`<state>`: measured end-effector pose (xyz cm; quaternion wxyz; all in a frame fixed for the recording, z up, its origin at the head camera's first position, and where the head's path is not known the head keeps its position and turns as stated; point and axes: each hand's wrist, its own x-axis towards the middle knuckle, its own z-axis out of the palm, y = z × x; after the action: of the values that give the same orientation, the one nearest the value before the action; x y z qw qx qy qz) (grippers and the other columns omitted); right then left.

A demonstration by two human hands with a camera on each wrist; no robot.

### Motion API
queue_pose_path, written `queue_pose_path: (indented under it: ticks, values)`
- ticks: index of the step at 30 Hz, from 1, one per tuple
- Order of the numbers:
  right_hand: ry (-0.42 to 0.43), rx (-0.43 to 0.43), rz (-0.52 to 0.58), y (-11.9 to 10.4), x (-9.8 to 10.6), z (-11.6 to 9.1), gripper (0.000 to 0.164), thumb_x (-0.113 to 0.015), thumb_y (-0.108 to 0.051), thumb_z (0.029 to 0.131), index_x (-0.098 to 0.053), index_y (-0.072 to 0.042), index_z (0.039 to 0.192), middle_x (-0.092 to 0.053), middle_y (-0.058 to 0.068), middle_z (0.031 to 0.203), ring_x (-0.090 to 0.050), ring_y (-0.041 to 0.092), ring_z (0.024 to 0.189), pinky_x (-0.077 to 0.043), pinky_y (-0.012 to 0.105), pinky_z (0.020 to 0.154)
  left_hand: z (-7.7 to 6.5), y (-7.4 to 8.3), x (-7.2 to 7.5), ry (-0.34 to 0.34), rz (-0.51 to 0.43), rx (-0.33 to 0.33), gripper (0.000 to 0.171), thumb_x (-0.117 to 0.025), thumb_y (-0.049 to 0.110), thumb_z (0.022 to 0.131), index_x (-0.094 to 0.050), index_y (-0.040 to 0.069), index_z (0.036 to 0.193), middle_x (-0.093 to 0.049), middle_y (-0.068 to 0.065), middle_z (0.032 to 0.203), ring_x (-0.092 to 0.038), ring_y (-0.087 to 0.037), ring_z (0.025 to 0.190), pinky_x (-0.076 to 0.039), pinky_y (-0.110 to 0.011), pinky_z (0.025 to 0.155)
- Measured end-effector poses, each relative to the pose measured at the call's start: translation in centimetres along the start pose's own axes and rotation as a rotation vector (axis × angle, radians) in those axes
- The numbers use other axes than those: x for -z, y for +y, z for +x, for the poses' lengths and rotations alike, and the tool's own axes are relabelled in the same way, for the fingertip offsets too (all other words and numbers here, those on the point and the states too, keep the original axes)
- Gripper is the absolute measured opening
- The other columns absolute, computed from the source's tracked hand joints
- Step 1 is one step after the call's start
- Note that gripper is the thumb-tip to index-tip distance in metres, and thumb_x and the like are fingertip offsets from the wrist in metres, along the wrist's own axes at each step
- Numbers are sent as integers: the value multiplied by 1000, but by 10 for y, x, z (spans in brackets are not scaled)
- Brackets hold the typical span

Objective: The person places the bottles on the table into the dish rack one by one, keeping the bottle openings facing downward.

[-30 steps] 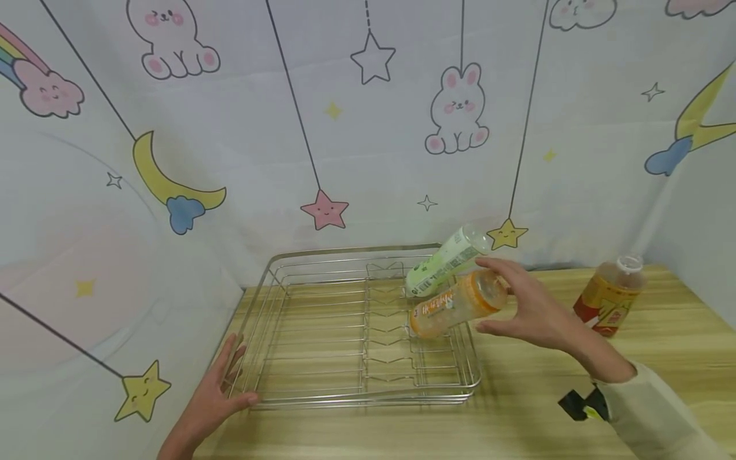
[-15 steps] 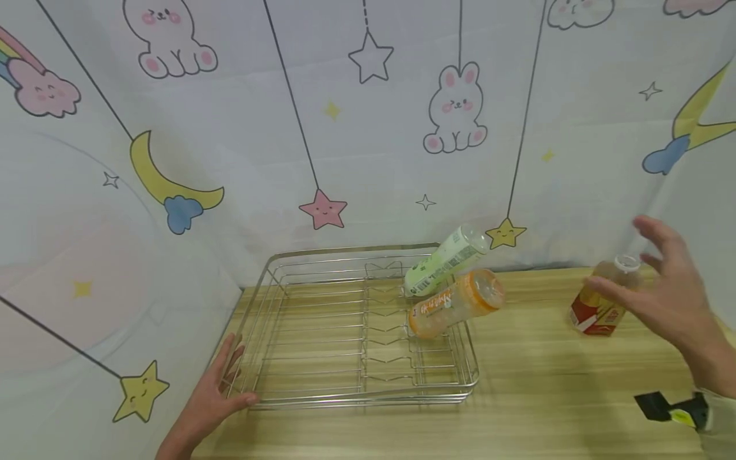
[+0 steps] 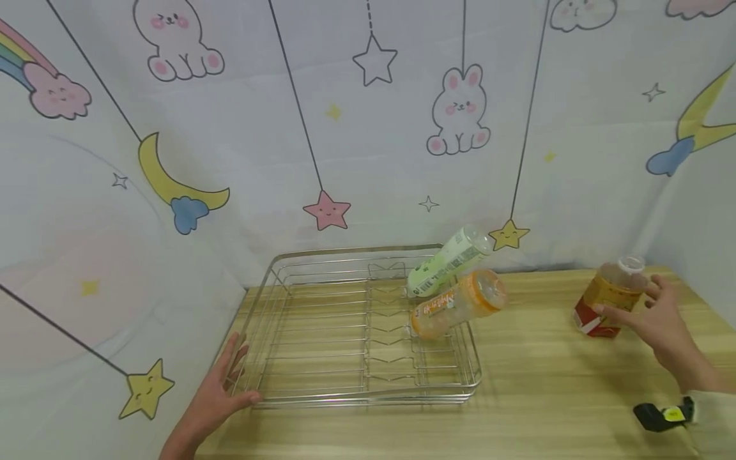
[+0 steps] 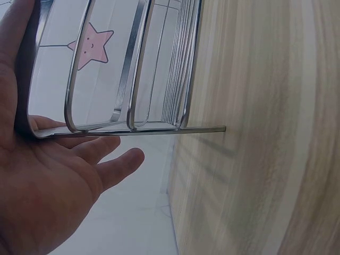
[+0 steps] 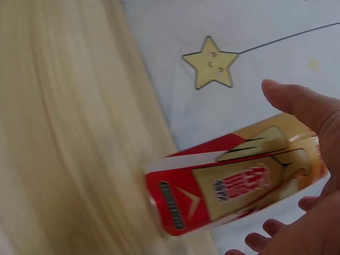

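My left hand holds the front left corner of a wire dish rack. In the left wrist view, the rim lies between its thumb and its fingers. On the right, my right hand is spread around a clear plastic bottle with a red and yellow label, which stands uncapped on the table. The right wrist view shows the thumb raised off the bottle, and the fingers lie on its other side. A green-labelled bottle and an orange-labelled bottle lean neck down in the rack's right side.
The wooden table runs back to a white cloth backdrop printed with rabbits, stars and moons. The cloth also hangs close on the left, beside the rack. Both leaning bottles stick out past the rack's right rim.
My right hand has moved right, from beside the orange-labelled bottle to the red and yellow one. My left hand, the rack and the two leaning bottles have stayed in place.
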<state>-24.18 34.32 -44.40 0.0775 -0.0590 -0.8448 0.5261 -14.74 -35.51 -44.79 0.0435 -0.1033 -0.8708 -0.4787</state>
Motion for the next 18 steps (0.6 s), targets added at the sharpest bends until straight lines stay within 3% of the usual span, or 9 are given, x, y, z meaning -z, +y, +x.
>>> queue_pose_path:
  ticks: [3,5,7,9,12,15,18]
  values:
    - [-36,-24,20,6,-7,1,107,-66,-26,95,23,-3,151,9,39,154,-2,61,137,-21,75,103,0,0,0,-3,-2,-2,113,-78,1,82,4,9,159,-12,-28,159,-21,-51,139,-32,-8,96]
    - [-14,-38,-6,6,-13,0,105,-68,-27,94,16,0,151,-2,39,153,-15,58,134,-35,60,104,0,0,0,-4,-3,-3,113,-78,1,82,5,10,159,-11,-28,160,-21,-50,139,-31,-7,96]
    - [22,-48,-35,6,-18,0,104,-70,-29,93,11,2,151,-10,38,150,-24,55,129,-38,55,99,0,0,0,-7,3,-4,113,-77,1,82,5,10,159,-11,-28,160,-21,-50,139,-38,-20,103]
    - [54,-64,-59,7,-23,-1,106,-71,-31,91,10,3,151,-15,38,147,-27,54,126,-40,55,97,0,0,0,-9,7,-5,113,-77,2,83,5,11,159,-11,-27,160,-21,-50,139,-40,-36,106]
    - [106,-107,-85,8,-28,-2,110,-73,-36,89,9,3,152,-18,42,145,-28,56,126,-34,68,96,0,-1,0,-10,7,-6,113,-77,2,82,5,11,159,-11,-27,160,-22,-50,139,-40,-37,106]
    - [154,-147,-115,7,-31,-2,108,-73,-39,88,3,6,151,-22,44,143,-30,57,126,-34,69,96,0,0,0,-7,7,-6,113,-78,1,82,4,11,159,-12,-28,160,-22,-50,139,-35,-13,99]
    - [183,-167,-120,6,-33,-2,105,-71,-40,89,-1,8,150,-24,44,142,-31,58,127,-34,69,99,0,0,0,-4,15,1,113,-78,2,82,4,11,159,-12,-29,159,-23,-50,139,-35,-11,98]
